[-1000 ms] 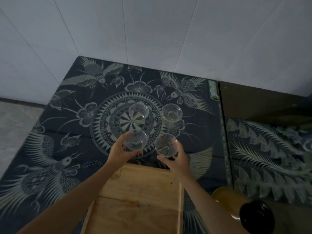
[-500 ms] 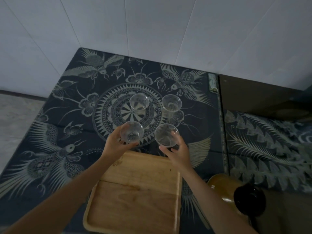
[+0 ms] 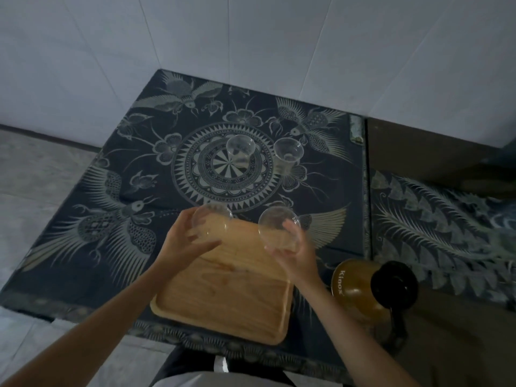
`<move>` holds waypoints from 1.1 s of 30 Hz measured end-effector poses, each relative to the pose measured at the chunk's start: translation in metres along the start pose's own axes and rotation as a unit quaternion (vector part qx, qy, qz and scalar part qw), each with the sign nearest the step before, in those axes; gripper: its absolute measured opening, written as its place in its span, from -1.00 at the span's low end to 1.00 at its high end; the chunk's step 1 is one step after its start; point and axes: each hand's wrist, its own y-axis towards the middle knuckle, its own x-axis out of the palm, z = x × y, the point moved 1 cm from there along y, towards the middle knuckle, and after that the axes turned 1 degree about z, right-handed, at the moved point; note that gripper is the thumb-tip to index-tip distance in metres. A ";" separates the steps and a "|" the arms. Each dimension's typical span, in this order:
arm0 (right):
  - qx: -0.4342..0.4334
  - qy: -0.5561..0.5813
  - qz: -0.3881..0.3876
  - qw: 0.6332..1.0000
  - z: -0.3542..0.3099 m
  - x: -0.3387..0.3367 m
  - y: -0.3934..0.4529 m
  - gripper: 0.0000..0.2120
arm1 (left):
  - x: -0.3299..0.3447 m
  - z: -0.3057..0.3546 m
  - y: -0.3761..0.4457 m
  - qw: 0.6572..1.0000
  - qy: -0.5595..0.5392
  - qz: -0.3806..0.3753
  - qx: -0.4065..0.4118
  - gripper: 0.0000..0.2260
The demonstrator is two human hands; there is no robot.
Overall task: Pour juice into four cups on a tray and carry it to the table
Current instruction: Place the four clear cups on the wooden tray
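Head view: the scene is dim and the moving parts are blurred, so the glass walls of the two lifted cups are hard to trace. The lower rim of the pitcher (image 3: 374, 291) is lost in shadow, and the forearms are cut off by the bottom edge. Whether any cup holds liquid cannot be told.

A clear plastic cup (image 3: 212, 222) is gripped around its side by the left hand (image 3: 183, 244), fingers curled on it, above the far left corner of the wooden tray (image 3: 223, 297). A second clear cup (image 3: 279, 229) is held the same way by the right hand (image 3: 297, 255), over the tray's far right corner. Whether either base touches the wood cannot be judged. Two more clear cups, one (image 3: 240, 152) on the round mandala print and one (image 3: 288, 155) just to its right, are left standing upright on the dark patterned cloth (image 3: 111, 191), well apart from the tray. The amber pitcher with a black lid is seen just right of the tray.

Compared with half a second ago, both held cups have been drawn back from the cloth to the tray's far edge.
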 end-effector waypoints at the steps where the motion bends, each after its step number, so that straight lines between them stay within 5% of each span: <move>1: 0.001 0.002 -0.003 1.000 0.002 0.001 -0.008 -0.29 | 0.000 -0.002 -0.010 1.000 -0.002 0.002 -0.001 -0.24; 5: 0.027 0.015 -0.017 0.999 0.017 0.009 -0.042 -0.19 | -0.002 -0.010 -0.047 1.000 -0.006 -0.013 -0.011 -0.12; 8: 0.037 0.025 -0.035 0.998 0.024 0.020 -0.066 -0.10 | -0.008 -0.017 -0.069 0.999 0.002 -0.026 -0.029 -0.24; 13: 0.044 0.028 -0.035 0.998 0.021 0.037 -0.104 -0.32 | -0.014 -0.041 -0.093 0.999 0.001 -0.037 -0.037 -0.26; 19: 0.056 0.026 -0.031 0.998 0.021 0.051 -0.127 -0.30 | -0.023 -0.048 -0.110 0.998 0.013 -0.057 -0.016 -0.16; 33: 0.064 0.006 0.014 0.998 0.032 0.068 -0.143 -0.33 | -0.022 -0.077 -0.114 0.995 0.050 -0.070 -0.053 -0.29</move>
